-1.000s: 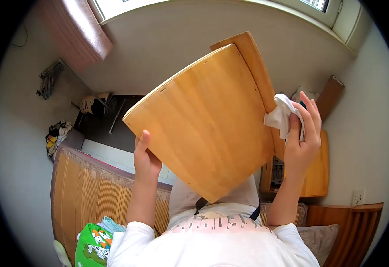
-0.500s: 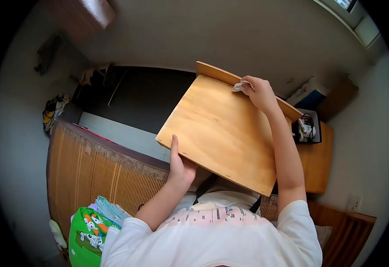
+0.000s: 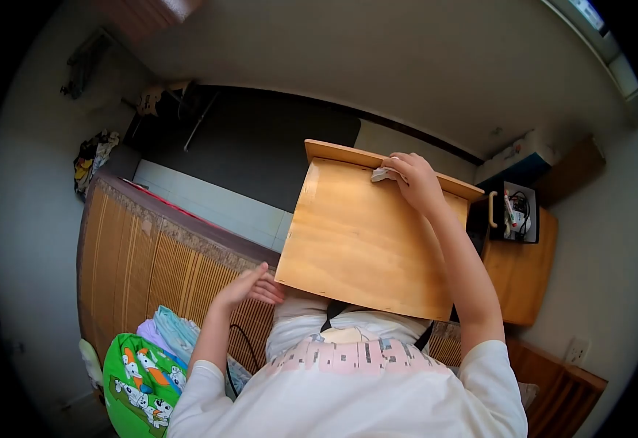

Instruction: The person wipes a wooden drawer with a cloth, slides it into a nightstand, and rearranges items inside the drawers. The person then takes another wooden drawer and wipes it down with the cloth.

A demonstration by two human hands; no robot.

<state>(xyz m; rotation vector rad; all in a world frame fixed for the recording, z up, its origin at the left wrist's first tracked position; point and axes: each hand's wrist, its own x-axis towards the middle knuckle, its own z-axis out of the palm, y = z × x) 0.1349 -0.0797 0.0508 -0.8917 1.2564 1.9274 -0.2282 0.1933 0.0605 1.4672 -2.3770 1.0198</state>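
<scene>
A wooden drawer (image 3: 366, 233) rests over my lap, its flat face up and a raised front panel (image 3: 326, 151) along the far edge. Staples show along its near edge. My right hand (image 3: 417, 182) is closed on a crumpled white tissue (image 3: 383, 175), pressed to the flat face beside the raised panel. Off the drawer's near left corner, my left hand (image 3: 252, 285) is open, holding nothing, its fingers stretched towards that corner; whether they touch it I cannot tell.
A mat-covered bed (image 3: 125, 241) lies to the left, with a green cartoon-print cloth item (image 3: 140, 387) and folded clothes (image 3: 173, 332) on it. At right, a wooden cabinet (image 3: 523, 281) carries a black box (image 3: 521, 212) of cables and small items. A dark mat (image 3: 268, 146) covers the floor ahead.
My left hand has let go of the drawer's near left edge and moved left and down. The drawer has turned straighter and sits lower in view. My right hand keeps the tissue against it.
</scene>
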